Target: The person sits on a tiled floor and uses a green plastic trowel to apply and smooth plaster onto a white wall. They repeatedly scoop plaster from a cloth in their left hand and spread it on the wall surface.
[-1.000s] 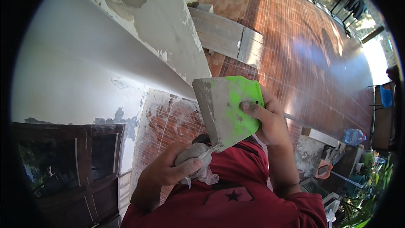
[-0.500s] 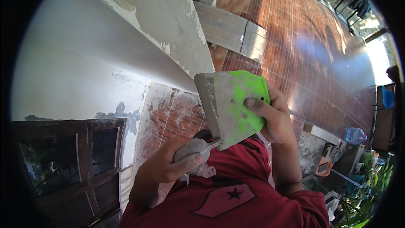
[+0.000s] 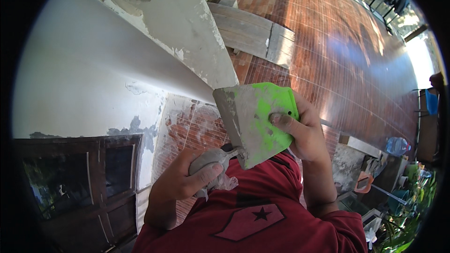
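Trowel: a green plastic finishing trowel (image 3: 257, 124), smeared grey with plaster, is held flat at chest height, its upper corner just beside the wall's edge.
Right hand: the right hand (image 3: 303, 130) grips the trowel's far side, fingers closed over the green face, the thumb side hidden behind it.
Left hand: the left hand (image 3: 188, 176) is wrapped tight round the grey, plaster-caked handle of a putty knife (image 3: 213, 157), whose tip meets the trowel's lower edge.
Wall: a white plastered wall (image 3: 93, 75) fills the left, with patches where the skim has flaked.
Below: a dark wooden window frame (image 3: 84, 173) sits low on the wall.
Floor: red tiled paving (image 3: 328, 37) lies well below, with grey planks (image 3: 253, 33) across it.
Clothing: a red shirt (image 3: 262, 215) with a star emblem.
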Demonstrator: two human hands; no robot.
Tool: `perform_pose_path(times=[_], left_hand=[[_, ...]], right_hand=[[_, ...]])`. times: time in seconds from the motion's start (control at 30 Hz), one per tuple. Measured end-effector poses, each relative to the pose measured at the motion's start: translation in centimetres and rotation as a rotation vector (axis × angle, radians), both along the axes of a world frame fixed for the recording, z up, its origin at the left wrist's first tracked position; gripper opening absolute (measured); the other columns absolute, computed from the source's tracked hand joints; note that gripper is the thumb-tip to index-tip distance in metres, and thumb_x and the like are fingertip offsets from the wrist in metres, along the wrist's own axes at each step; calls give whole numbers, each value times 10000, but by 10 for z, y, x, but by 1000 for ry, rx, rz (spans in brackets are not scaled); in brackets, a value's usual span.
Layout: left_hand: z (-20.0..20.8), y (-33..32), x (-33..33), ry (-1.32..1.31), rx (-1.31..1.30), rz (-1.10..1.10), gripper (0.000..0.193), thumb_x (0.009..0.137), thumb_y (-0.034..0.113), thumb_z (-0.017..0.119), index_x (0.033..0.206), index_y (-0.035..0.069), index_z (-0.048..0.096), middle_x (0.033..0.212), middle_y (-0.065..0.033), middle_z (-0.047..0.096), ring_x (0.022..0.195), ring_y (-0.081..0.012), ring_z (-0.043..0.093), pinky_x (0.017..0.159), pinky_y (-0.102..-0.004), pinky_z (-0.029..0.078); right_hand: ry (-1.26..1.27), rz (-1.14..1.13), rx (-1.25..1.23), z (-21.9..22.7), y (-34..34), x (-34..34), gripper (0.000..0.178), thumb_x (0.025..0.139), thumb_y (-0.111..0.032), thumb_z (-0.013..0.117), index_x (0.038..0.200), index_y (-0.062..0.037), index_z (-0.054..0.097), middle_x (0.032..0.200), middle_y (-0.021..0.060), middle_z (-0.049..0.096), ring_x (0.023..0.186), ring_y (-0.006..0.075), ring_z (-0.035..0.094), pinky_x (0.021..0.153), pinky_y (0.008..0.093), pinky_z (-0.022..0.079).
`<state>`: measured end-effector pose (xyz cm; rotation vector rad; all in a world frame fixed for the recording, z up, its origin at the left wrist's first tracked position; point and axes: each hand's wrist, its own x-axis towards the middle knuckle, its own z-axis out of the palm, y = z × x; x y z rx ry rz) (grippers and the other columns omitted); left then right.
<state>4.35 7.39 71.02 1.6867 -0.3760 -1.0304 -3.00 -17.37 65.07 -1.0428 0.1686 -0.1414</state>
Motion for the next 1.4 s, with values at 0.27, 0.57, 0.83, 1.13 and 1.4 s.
perform_pose_path(times=[0.27,0.57,0.83,1.13,1.4], left_hand=[[-3,-1,3,-40,105,86,363,926,251,675,1092,-63,597,826,-89,653,699,-116,624,613,-273,506],[-7,-10,15,-134,170,158,324,898,171,649,1105,-59,556,958,-124,661,831,-156,646,766,-319,518],[-15,-16,28,-129,-14,355,324,915,196,604,1106,-60,552,869,-140,645,721,-187,623,686,-335,503],[-32,11,28,-98,-538,264,505,822,350,721,1077,-66,589,788,-136,633,686,-171,602,626,-309,479],[-48,9,15,-145,-646,329,335,919,298,591,969,-26,522,563,-51,452,450,-159,427,441,-324,346]], right_hand=[[45,-31,9,-3,0,-8,332,902,-29,609,1225,18,550,1034,41,656,921,101,613,820,262,492],[77,-22,-53,-3,-5,-15,299,877,-17,615,1170,18,570,978,33,645,887,95,602,795,265,486],[66,14,-88,-5,-6,-13,342,870,-13,615,1207,17,570,989,36,650,873,91,601,768,257,488],[111,39,156,-8,-8,-9,372,859,-10,616,1226,23,565,1031,48,662,904,119,621,802,271,494],[139,-88,359,-9,3,1,443,794,38,598,1234,41,546,1058,102,650,910,188,648,806,316,535]])
